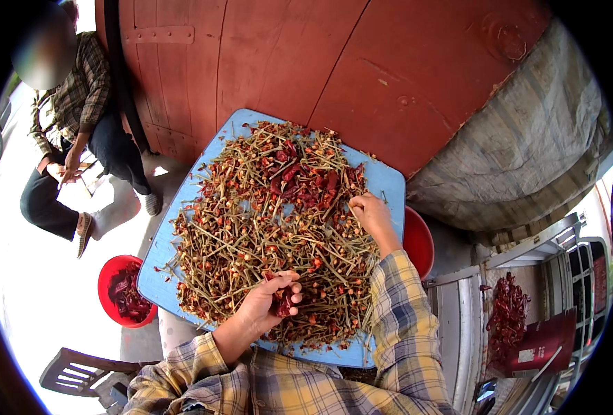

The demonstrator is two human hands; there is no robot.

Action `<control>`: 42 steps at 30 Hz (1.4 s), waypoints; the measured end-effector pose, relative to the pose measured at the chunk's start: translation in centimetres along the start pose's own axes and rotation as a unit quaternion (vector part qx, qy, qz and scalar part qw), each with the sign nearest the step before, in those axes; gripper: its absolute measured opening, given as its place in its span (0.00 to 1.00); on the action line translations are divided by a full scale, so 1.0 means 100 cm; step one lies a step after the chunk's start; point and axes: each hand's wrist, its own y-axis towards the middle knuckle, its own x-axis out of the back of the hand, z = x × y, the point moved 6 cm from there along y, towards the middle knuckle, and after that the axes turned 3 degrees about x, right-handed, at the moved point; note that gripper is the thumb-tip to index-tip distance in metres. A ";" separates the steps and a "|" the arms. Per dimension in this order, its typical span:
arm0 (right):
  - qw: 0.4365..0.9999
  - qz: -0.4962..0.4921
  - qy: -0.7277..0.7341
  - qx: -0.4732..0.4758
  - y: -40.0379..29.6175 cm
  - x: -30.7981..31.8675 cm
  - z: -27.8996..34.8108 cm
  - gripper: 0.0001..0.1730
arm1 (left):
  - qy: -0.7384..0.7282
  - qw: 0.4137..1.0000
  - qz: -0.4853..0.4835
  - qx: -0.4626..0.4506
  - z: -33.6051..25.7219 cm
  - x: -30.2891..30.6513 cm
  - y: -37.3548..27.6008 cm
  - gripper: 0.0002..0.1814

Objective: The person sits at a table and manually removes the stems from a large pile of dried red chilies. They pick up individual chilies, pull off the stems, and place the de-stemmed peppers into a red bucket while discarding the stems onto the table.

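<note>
My left hand is curled around several dried red chili peppers above the near part of the heap. Thumb and fingertips of my right hand are pinched together low over the heap's right edge; whether a stem is between them is unclear. Beneath both hands, a broad heap of dried chili stems and caps with red fragments covers much of a blue tabletop. Whole dark red chilies lie clustered on the heap's far part.
A red bucket with dried chilies stands left of the table; another red container is partly hidden at right. Red wooden boards rise behind. A person sits at left. More chilies lie on a truck bed at right.
</note>
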 end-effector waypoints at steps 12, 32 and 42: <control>0.997 0.050 -0.060 0.003 -0.002 0.000 0.000 0.16 | -0.004 1.000 -0.008 -0.001 -0.001 0.002 -0.002 0.09; 0.980 0.034 0.120 -0.153 -0.017 0.006 -0.040 0.07 | -0.009 1.000 0.000 0.006 0.002 0.003 0.000 0.08; 0.996 0.075 0.019 -0.045 -0.035 0.014 -0.057 0.06 | -0.017 1.000 0.003 0.008 0.002 0.002 -0.001 0.08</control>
